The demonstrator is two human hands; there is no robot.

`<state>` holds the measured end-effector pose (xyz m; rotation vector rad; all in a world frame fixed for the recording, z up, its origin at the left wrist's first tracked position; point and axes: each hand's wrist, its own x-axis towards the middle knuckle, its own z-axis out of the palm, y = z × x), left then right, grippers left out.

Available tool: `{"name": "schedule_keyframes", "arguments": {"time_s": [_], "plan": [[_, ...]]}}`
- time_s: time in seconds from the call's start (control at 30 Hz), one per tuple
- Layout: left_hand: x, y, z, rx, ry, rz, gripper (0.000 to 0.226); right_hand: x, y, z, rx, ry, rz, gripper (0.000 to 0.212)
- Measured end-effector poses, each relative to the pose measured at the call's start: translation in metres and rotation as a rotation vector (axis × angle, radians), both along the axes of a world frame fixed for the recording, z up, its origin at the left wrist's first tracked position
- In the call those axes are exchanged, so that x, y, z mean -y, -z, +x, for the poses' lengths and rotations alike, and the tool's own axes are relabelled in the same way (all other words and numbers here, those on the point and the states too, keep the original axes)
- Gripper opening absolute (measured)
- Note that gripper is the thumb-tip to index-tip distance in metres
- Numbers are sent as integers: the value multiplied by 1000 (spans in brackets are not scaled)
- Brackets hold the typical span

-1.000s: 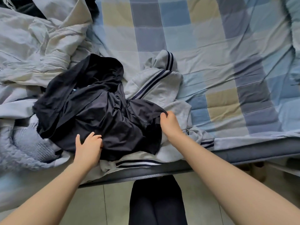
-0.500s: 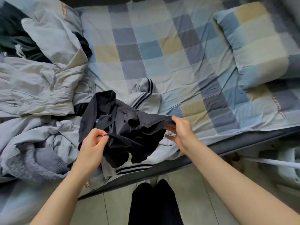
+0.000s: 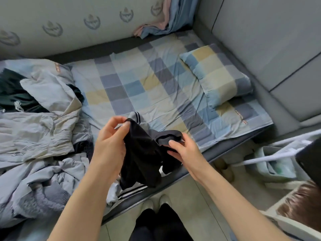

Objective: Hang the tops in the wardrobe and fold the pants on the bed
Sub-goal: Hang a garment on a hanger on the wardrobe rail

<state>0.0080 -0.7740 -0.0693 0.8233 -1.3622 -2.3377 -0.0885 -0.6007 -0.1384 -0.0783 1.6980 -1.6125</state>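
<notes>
From the head view, your left hand (image 3: 108,145) pinches the top edge of the black garment (image 3: 142,157) and your right hand (image 3: 182,148) grips its other edge, holding it above the bed's (image 3: 156,87) near edge. Crumpled clothes (image 3: 34,129) pile at the bed's left side.
</notes>
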Motion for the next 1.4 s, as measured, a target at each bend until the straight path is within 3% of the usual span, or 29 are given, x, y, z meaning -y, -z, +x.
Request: {"name": "schedule_keyframes", "arguments": {"time_s": [0.13,0.17,0.3,0.37,0.43,0.6,0.73,0.9,1.07,1.23,1.4], "plan": [[-15,-53,-22,-162,167,7,15,-21,-31,11,-330,-284,139,55],[-19,-63,-27,-189,206,-5,16,-24,-38,12,-431,-287,208,54],[-29,-105,-45,-251,355,-139,21,-49,-78,-1,-774,-43,358,10],[-29,-121,-54,-261,393,-254,20,-65,-103,-16,-842,97,347,10],[-28,-132,-62,-250,431,-434,6,-81,-132,-30,-875,204,348,11],[-47,-137,-79,-26,477,-1154,62,-110,-201,-42,-887,356,281,13],[-72,-119,-94,2,397,-1465,77,-124,-241,-29,-918,416,296,13],[-105,-108,-114,-60,367,-1541,67,-144,-267,-5,-913,472,387,7],[-135,-112,-133,-3,533,-1560,58,-179,-273,18,-875,526,473,10],[-166,-134,-135,-84,621,-1449,13,-228,-272,40,-886,590,658,6],[-212,-151,-133,-156,680,-1441,15,-290,-274,69,-964,604,904,16]]}}
